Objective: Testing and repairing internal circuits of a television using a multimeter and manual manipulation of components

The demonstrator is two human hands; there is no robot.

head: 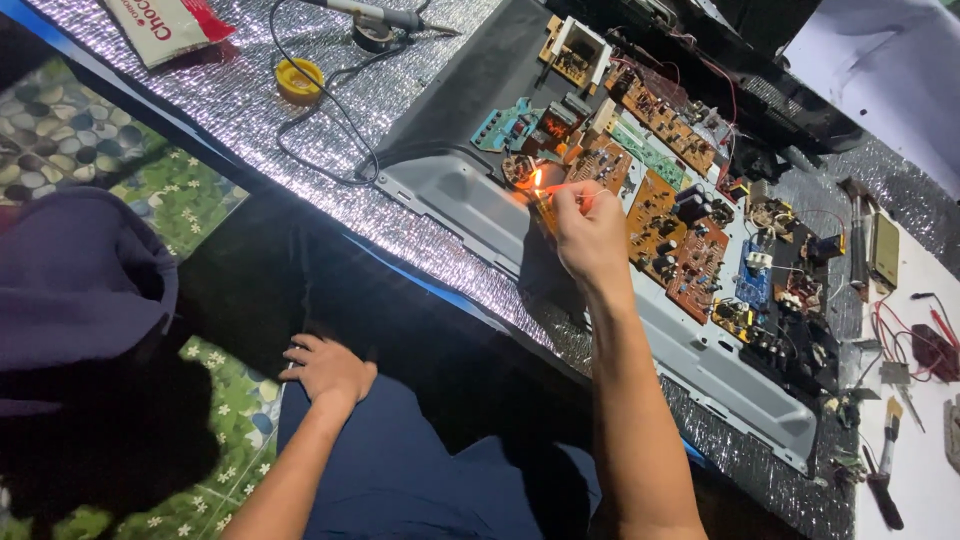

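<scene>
Head view, right hand: the right hand [590, 232] reaches out to the middle of the frame, fingers pinched narrow around a small lit stick, seemingly a match, with its flame [537, 179] at the hand's 10 o'clock.
Head view, flame: it burns bright orange just above the near end of the circuit boards [672, 232], close to a small round coil part [517, 169]; whether it touches the part I cannot tell.
Head view, left hand: the left hand [327, 368] lies at 7 o'clock from the right hand, well apart from it, fingers loosely spread and holding nothing, resting on the person's dark blue trouser leg [400, 470].
Head view, boards: a row of brown, green and blue boards runs from 12 o'clock toward 4 o'clock of the frame, laid on a grey plastic panel [690, 355] that sits on a silvery quilted mat [250, 110].
Head view, tools: a soldering iron [375, 14] and a round yellow tin [299, 78] lie at 11 o'clock, away from both hands; a brush [886, 432] and red test leads [915, 335] lie at 3 to 4 o'clock on a white surface.
Progress, done: judging from the frame, the boards are already out and spread in the open, and the flame is lit and brought to one spot.
Progress, left: the boards are loose and unassembled and the iron is untouched, so most of the work seems to remain.
</scene>
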